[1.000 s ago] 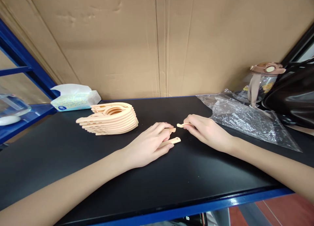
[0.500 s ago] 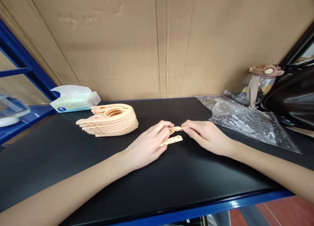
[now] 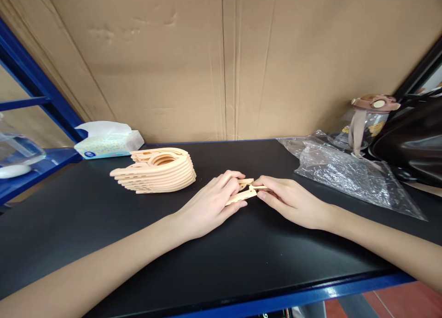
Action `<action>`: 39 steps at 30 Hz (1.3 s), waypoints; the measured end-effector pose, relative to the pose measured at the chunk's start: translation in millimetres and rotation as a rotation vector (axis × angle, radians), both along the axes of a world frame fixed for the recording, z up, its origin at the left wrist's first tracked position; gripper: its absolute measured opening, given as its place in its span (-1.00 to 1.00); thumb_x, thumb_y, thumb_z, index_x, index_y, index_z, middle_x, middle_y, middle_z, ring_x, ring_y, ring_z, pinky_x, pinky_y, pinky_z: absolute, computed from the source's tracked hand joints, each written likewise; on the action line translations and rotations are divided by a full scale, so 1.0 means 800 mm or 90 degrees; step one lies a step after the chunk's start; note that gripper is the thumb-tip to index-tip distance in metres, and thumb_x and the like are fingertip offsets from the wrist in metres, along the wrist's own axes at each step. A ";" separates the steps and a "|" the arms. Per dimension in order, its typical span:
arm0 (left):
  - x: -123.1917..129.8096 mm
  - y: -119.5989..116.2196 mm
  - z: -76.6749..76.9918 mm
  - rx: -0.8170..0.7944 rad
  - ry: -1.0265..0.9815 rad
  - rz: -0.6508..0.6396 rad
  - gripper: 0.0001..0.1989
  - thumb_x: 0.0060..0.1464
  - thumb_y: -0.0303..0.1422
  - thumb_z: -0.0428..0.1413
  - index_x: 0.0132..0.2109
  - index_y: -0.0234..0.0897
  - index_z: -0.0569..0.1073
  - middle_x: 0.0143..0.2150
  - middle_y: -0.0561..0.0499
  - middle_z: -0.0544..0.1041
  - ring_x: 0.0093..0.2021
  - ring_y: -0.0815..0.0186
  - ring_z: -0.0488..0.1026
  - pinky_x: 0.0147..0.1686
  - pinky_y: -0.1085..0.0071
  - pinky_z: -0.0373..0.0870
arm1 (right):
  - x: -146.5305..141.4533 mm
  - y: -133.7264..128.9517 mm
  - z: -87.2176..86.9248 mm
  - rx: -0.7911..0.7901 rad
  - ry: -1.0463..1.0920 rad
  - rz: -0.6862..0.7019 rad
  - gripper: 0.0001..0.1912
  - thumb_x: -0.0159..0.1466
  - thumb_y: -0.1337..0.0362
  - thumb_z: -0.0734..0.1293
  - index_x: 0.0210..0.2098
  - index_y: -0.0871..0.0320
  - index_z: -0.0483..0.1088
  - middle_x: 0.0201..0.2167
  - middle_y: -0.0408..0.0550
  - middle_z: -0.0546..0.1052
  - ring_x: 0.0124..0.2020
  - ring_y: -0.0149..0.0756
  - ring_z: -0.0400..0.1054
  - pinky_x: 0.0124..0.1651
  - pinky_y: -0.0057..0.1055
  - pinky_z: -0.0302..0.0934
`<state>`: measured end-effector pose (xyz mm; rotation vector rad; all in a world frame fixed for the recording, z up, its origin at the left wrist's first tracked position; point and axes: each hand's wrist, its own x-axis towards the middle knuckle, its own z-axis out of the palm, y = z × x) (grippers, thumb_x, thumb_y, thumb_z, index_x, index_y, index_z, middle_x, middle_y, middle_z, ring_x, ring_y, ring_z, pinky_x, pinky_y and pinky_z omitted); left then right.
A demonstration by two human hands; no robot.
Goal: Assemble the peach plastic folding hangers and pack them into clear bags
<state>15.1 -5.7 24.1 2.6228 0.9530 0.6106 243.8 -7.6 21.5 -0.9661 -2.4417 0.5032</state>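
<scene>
My left hand is closed around a beige plastic piece, which looks like a folding clothes hanger; two slotted ends stick out past the fingers. Thumb and fingers of my right hand pinch a thin beige strip that meets the piece between those two ends. Whether the strip is joined to it, I cannot tell. Much of the held piece is hidden under my left fingers. Left of my hands lies a neat stack of matching beige hangers, rounded, with an oval opening.
Everything rests on a black tabletop with a blue front edge. A tissue pack stands at the back left. At the right lie a crumpled clear plastic bag and a bottle with a strap. Cardboard closes off the back.
My right hand has come slightly down and nearer me, bringing the thin strip between the two ends. My left thumb has stretched further along the near end. The view has shifted a little.
</scene>
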 end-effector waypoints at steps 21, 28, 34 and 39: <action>0.000 -0.002 -0.001 0.065 0.062 -0.008 -0.72 0.32 -0.27 -0.13 0.10 -0.16 0.31 0.23 -0.07 0.22 0.09 0.14 0.26 0.05 0.12 0.28 | -0.004 0.003 -0.004 -0.035 0.023 0.006 -0.66 0.39 0.06 0.09 -0.40 0.13 0.21 -0.50 -0.21 0.29 -0.49 -0.44 0.17 -0.41 -0.48 0.05; -0.001 -0.003 0.001 0.063 0.063 -0.005 -0.73 0.32 -0.26 -0.13 0.07 -0.15 0.35 0.22 -0.07 0.24 0.07 0.14 0.26 0.04 0.13 0.28 | -0.004 0.003 -0.007 -0.004 0.004 -0.011 -0.68 0.39 0.08 0.10 -0.38 0.13 0.24 -0.49 -0.20 0.32 -0.49 -0.42 0.21 -0.40 -0.47 0.08; 0.000 -0.001 0.001 0.071 0.048 -0.022 -0.72 0.32 -0.28 -0.11 0.10 -0.14 0.32 0.20 -0.08 0.26 0.08 0.16 0.26 0.04 0.17 0.27 | -0.004 0.004 -0.006 0.014 -0.006 -0.033 -0.62 0.37 0.01 0.12 -0.44 0.13 0.21 -0.54 -0.21 0.28 -0.54 -0.44 0.15 -0.45 -0.48 0.05; 0.001 -0.001 0.000 0.072 0.064 -0.037 -0.72 0.32 -0.29 -0.11 0.11 -0.14 0.32 0.19 -0.08 0.25 0.06 0.17 0.28 0.04 0.19 0.26 | -0.005 0.004 -0.005 0.010 -0.016 -0.023 -0.62 0.37 0.02 0.12 -0.44 0.14 0.20 -0.52 -0.21 0.31 -0.52 -0.46 0.18 -0.43 -0.50 0.04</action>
